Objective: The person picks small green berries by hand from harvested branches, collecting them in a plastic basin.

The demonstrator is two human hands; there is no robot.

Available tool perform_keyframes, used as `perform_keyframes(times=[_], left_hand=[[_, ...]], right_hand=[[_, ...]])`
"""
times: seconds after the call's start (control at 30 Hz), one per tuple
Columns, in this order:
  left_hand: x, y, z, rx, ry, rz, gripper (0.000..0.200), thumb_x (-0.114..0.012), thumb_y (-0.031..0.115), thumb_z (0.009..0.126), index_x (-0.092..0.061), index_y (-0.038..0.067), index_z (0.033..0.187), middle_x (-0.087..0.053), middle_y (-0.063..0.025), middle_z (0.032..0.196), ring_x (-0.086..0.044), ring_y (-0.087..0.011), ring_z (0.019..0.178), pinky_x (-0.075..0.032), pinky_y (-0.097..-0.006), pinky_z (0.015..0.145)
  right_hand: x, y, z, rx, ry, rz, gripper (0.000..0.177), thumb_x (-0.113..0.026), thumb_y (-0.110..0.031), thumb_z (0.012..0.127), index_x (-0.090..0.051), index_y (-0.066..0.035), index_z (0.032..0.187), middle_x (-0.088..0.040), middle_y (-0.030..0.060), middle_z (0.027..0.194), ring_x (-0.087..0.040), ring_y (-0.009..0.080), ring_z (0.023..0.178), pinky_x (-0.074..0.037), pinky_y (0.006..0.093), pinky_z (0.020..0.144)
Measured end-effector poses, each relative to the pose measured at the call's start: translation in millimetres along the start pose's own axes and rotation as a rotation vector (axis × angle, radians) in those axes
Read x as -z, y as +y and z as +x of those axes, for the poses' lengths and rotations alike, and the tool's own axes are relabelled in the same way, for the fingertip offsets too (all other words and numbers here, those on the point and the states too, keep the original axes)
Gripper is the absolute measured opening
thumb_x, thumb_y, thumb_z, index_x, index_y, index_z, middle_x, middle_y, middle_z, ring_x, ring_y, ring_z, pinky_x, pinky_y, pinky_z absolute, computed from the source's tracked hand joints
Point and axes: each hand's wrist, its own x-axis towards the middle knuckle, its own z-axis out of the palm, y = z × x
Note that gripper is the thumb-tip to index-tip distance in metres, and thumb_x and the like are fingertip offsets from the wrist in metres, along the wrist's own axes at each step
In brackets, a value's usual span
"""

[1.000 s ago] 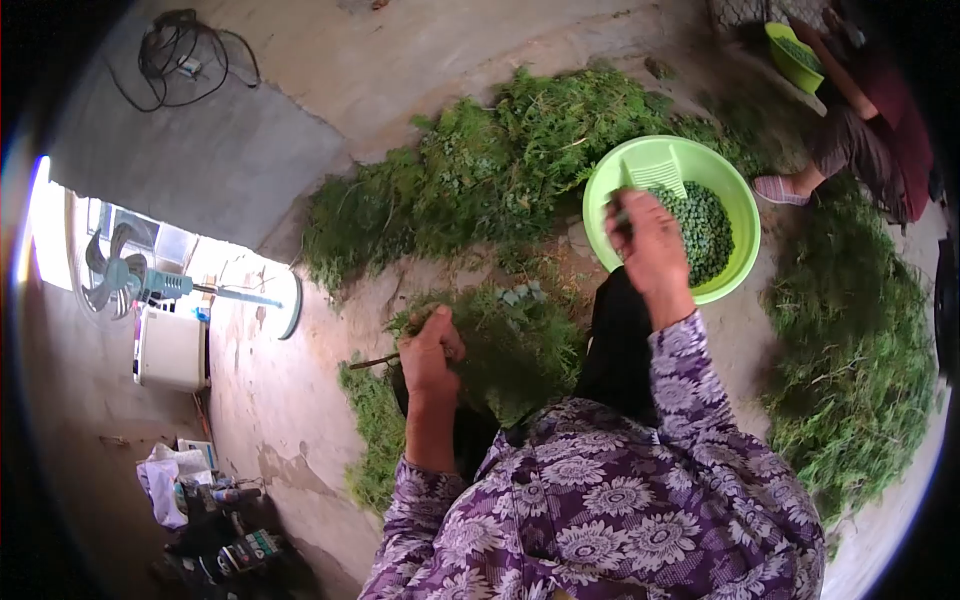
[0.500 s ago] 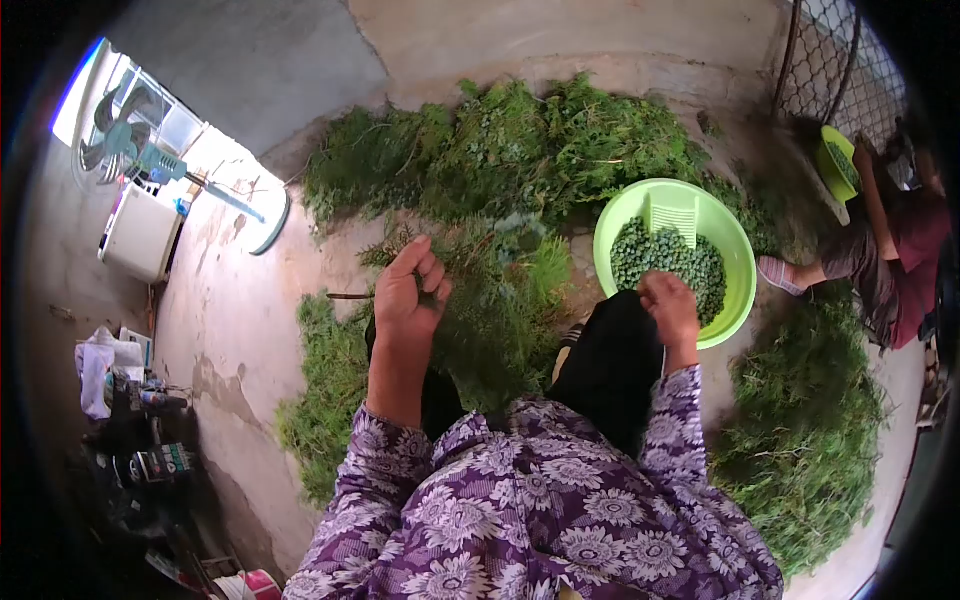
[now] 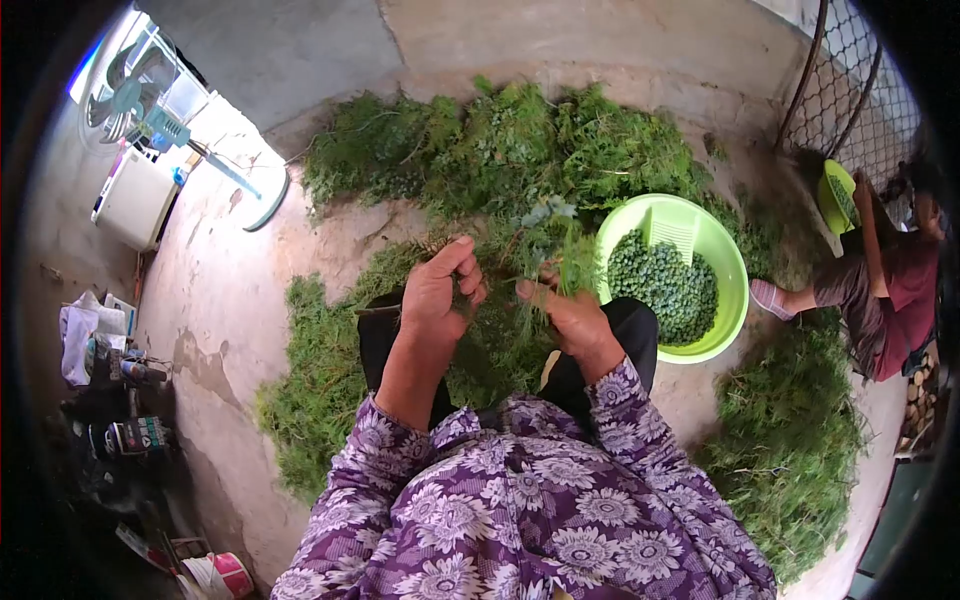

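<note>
My left hand [image 3: 440, 292] is closed around the stem of a leafy evergreen branch [image 3: 578, 262], held above my lap. The stem's cut end pokes out to the left of that hand. At the branch's other side, my right hand [image 3: 574, 318] has thumb and fingers closed on a sprig; the exact pinch point is partly hidden by foliage. Just right of this hand stands a light green plastic basin [image 3: 737, 300] with a ribbed washboard part. Small round green berries [image 3: 665, 290] cover its bottom.
Cut evergreen branches [image 3: 520, 140] are heaped along the wall, with more heaps at left [image 3: 305, 400] and right [image 3: 785, 440]. Another person [image 3: 890, 290] sits at far right near a second green basin [image 3: 836, 197]. A standing fan [image 3: 170, 125] is at upper left.
My right hand has moved left from over the basin to the branch and closed on a sprig. My left hand keeps hold of the branch, shifted slightly right. The camera view has tilted a little.
</note>
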Motion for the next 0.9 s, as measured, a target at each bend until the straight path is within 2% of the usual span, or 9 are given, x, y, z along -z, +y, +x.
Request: perform_keyframes(times=[0.17, 0.23, 0.37, 0.43, 0.47, 0.53, 0.67, 0.8, 0.9], left_hand=[[2, 4, -3, -0.032, -0.119, -0.001, 0.009, -0.056, 0.017, 0.081, -0.050, 0.010, 0.081, -0.045, 0.0019, 0.065, -0.042, -0.0117, 0.055, -0.034, -0.0267, 0.049], [2, 4, -2, -0.094, -0.090, 0.086, 0.016, -0.055, 0.018, 0.082, -0.052, 0.007, 0.094, -0.055, -0.0015, 0.080, -0.050, -0.0136, 0.066, -0.037, -0.0283, 0.053], [-4, 13, -10, -0.117, -0.158, 0.153, 0.028, -0.054, 0.019, 0.083, -0.051, 0.004, 0.107, -0.057, -0.0066, 0.099, -0.054, -0.0157, 0.080, -0.042, -0.0304, 0.060], [-6, 19, -19, -0.259, -0.182, 0.284, 0.034, -0.053, 0.019, 0.083, -0.048, 0.003, 0.112, -0.055, -0.0087, 0.106, -0.054, -0.0156, 0.089, -0.044, -0.0302, 0.065], [-4, 22, -23, -0.258, -0.181, 0.279, 0.034, -0.053, 0.019, 0.083, -0.048, 0.003, 0.112, -0.055, -0.0087, 0.106, -0.054, -0.0156, 0.089, -0.044, -0.0302, 0.065], [6, 31, -32, -0.335, -0.182, 0.505, 0.034, -0.053, 0.019, 0.083, -0.048, 0.002, 0.112, -0.054, -0.0089, 0.107, -0.053, -0.0150, 0.091, -0.045, -0.0282, 0.070], [47, 31, -35, -0.190, -0.224, 0.647, 0.032, -0.054, 0.019, 0.082, -0.052, 0.001, 0.108, -0.056, -0.0107, 0.102, -0.055, -0.0143, 0.086, -0.045, -0.0258, 0.071], [80, -4, -6, -0.147, -0.065, 0.857, 0.040, -0.064, 0.017, 0.074, -0.052, -0.003, 0.107, -0.057, -0.0084, 0.098, -0.054, -0.0155, 0.087, -0.043, -0.0268, 0.076], [98, -33, 15, -0.103, -0.075, 0.950, 0.059, -0.068, 0.017, 0.070, -0.041, 0.000, 0.120, -0.049, -0.0115, 0.114, -0.051, -0.0189, 0.097, -0.040, -0.0287, 0.084]], right_hand=[[-1, 4, 10, -0.109, -0.015, 0.096, 0.040, -0.067, -0.023, 0.072, -0.053, -0.002, 0.103, -0.056, 0.0067, 0.098, -0.050, 0.0134, 0.092, -0.039, 0.0281, 0.080], [-7, -9, 4, 0.003, 0.044, 0.099, 0.045, -0.069, -0.023, 0.070, -0.051, -0.001, 0.106, -0.055, 0.0074, 0.104, -0.048, 0.0163, 0.098, -0.036, 0.0294, 0.084], [21, 16, 23, -0.075, 0.112, 0.074, 0.052, -0.068, -0.024, 0.070, -0.048, -0.001, 0.112, -0.051, 0.0078, 0.113, -0.042, 0.0204, 0.108, -0.033, 0.0342, 0.089], [34, 23, 25, 0.254, 0.046, -0.491, 0.060, -0.065, -0.026, 0.071, -0.040, 0.000, 0.120, -0.046, 0.0109, 0.120, -0.034, 0.0231, 0.116, -0.030, 0.0368, 0.092], [40, 25, 26, 0.252, 0.045, -0.495, 0.060, -0.065, -0.026, 0.071, -0.040, 0.000, 0.120, -0.046, 0.0109, 0.120, -0.034, 0.0231, 0.116, -0.030, 0.0368, 0.092], [31, 1, 21, -0.134, 0.269, 0.300, 0.062, -0.063, -0.027, 0.073, -0.036, 0.001, 0.122, -0.047, 0.0129, 0.118, -0.032, 0.0234, 0.118, -0.029, 0.0378, 0.093], [40, -1, 18, 0.029, 0.307, 0.230, 0.046, -0.060, -0.022, 0.077, -0.042, -0.001, 0.114, -0.051, 0.0086, 0.107, -0.045, 0.0204, 0.100, -0.037, 0.0359, 0.082], [27, -15, 14, -0.094, 0.431, 0.277, 0.039, -0.059, -0.019, 0.078, -0.045, -0.001, 0.110, -0.053, 0.0071, 0.103, -0.049, 0.0178, 0.089, -0.041, 0.0336, 0.074], [27, -20, 12, -0.020, 0.341, 0.303, 0.035, -0.058, -0.020, 0.079, -0.047, -0.002, 0.108, -0.053, 0.0071, 0.102, -0.051, 0.0179, 0.085, -0.045, 0.0329, 0.067]])
